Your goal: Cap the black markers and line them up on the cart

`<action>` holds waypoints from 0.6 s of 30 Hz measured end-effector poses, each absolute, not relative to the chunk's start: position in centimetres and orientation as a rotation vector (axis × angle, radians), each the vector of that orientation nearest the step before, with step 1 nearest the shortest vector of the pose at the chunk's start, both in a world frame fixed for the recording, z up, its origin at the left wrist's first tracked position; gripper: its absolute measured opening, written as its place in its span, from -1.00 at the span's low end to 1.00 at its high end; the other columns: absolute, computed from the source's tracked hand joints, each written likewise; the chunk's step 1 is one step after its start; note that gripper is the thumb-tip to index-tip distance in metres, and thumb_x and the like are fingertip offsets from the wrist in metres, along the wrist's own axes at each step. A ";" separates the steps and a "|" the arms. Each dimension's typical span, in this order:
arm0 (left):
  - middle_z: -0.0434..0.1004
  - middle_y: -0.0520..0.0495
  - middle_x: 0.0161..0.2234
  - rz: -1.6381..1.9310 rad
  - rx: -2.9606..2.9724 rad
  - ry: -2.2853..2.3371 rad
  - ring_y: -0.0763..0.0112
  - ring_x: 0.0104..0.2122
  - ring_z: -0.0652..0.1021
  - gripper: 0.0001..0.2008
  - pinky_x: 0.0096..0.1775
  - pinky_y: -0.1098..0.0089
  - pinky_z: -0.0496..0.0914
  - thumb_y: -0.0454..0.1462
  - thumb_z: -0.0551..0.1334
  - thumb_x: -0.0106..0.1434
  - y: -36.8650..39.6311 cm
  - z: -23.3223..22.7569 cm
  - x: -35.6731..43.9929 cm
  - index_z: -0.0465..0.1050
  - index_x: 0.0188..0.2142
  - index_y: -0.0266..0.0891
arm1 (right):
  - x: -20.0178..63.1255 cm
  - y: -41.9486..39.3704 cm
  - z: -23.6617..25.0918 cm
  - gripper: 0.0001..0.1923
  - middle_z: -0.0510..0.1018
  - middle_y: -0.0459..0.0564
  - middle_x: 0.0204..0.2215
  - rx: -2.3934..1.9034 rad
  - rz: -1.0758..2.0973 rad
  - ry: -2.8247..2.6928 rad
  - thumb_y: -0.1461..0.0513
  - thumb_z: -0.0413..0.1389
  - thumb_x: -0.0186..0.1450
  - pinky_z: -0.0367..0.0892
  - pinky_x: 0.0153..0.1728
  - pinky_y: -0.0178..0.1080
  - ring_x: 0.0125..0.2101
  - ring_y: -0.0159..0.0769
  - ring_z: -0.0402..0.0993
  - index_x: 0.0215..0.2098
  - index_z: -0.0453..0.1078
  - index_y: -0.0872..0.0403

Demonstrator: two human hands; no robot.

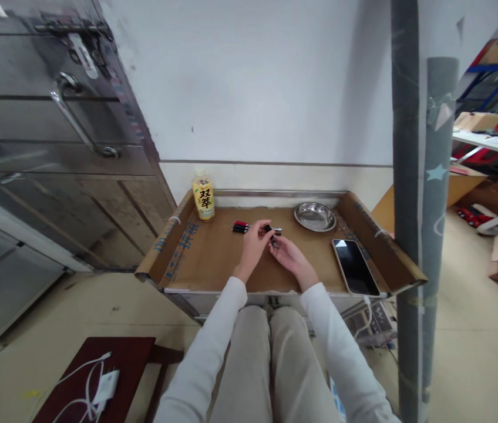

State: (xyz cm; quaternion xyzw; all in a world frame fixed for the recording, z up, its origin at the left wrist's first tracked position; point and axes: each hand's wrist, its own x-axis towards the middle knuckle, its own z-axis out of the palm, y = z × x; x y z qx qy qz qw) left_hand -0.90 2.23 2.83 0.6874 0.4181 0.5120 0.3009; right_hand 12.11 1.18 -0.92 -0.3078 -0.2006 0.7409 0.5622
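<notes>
That small, slender black piece (269,228) slants from the left hand (252,249) toward the right hand (290,258), both grips pinching it.

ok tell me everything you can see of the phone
The phone is a rounded-corner slab with a pale rim and a dark, glossy screen showing no image. It lies face up on the brown cardboard, by the front edge at the right, its far end slanting left. A white cable appears to meet its near end and hangs below. The right hand is to its left, not touching it.
</notes>
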 end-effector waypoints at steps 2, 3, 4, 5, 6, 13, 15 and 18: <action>0.59 -0.09 -0.15 1.329 1.900 1.076 0.37 -0.19 0.57 -0.79 -0.07 0.34 0.44 -0.33 0.27 0.23 2.1 3.5 -0.5 0.49 -0.11 -0.19 | 12.3 1.2 -0.7 -0.86 0.54 -0.12 -0.50 -0.689 1.752 -0.419 0.37 0.09 0.26 0.46 -0.32 -0.44 -0.45 -0.48 0.47 -0.39 0.46 0.07; 0.59 -0.08 -0.15 1.329 1.916 1.065 0.38 -0.20 0.57 -0.79 -0.08 0.35 0.44 -0.33 0.27 0.24 2.1 3.7 -0.4 0.50 -0.11 -0.19 | 12.4 1.1 -0.6 -0.83 0.55 -0.11 -0.49 -0.681 1.749 -0.403 0.38 0.07 0.27 0.47 -0.30 -0.44 -0.44 -0.48 0.49 -0.39 0.46 0.08; 0.59 -0.08 -0.16 1.343 1.913 1.062 0.38 -0.21 0.57 -0.79 -0.08 0.35 0.44 -0.33 0.26 0.24 2.1 4.0 -0.4 0.50 -0.11 -0.18 | 12.5 1.1 -0.5 -0.82 0.57 -0.10 -0.47 -0.674 1.746 -0.391 0.39 0.06 0.28 0.48 -0.27 -0.44 -0.41 -0.47 0.51 -0.38 0.47 0.08; 0.60 -0.08 -0.16 1.374 1.890 1.071 0.38 -0.21 0.57 -0.79 -0.09 0.36 0.44 -0.32 0.26 0.25 2.2 4.1 -0.5 0.51 -0.11 -0.18 | 12.6 1.0 -0.4 -0.81 0.59 -0.08 -0.43 -0.668 1.743 -0.384 0.39 0.05 0.29 0.49 -0.25 -0.44 -0.36 -0.46 0.53 -0.37 0.47 0.08; 0.60 -0.08 -0.17 1.413 1.853 1.086 0.38 -0.22 0.57 -0.79 -0.10 0.36 0.44 -0.31 0.26 0.25 2.2 4.2 -0.6 0.51 -0.10 -0.18 | 12.7 0.9 -0.3 -0.81 0.61 -0.06 -0.39 -0.663 1.740 -0.381 0.39 0.04 0.29 0.50 -0.22 -0.44 -0.31 -0.45 0.54 -0.34 0.49 0.09; 0.57 -0.11 -0.22 1.607 1.519 1.186 0.39 -0.26 0.55 -0.78 -0.12 0.35 0.44 -0.22 0.29 0.22 3.3 3.3 -2.4 0.50 -0.16 -0.24 | 13.4 0.7 -1.1 -0.82 0.63 -0.05 -0.21 -0.715 1.621 -0.466 0.37 0.15 0.24 0.50 -0.05 -0.40 -0.15 -0.42 0.55 -0.22 0.53 0.08; 0.57 -0.12 -0.23 1.596 1.447 1.191 0.38 -0.26 0.55 -0.78 -0.13 0.35 0.44 -0.20 0.30 0.20 3.7 2.4 -2.7 0.50 -0.18 -0.25 | 13.6 0.8 -1.5 -0.83 0.63 -0.04 -0.18 -0.741 1.544 -0.536 0.33 0.22 0.19 0.46 0.03 -0.36 -0.10 -0.38 0.54 -0.23 0.55 0.08; 0.56 -0.12 -0.26 1.567 1.367 1.198 0.39 -0.29 0.55 -0.78 -0.15 0.34 0.44 -0.20 0.31 0.17 4.2 0.9 -2.7 0.49 -0.22 -0.27 | 14.1 0.9 -1.8 -0.81 0.64 -0.04 -0.19 -0.806 1.436 -0.624 0.25 0.31 0.10 0.42 0.10 -0.28 -0.09 -0.32 0.54 -0.28 0.57 0.06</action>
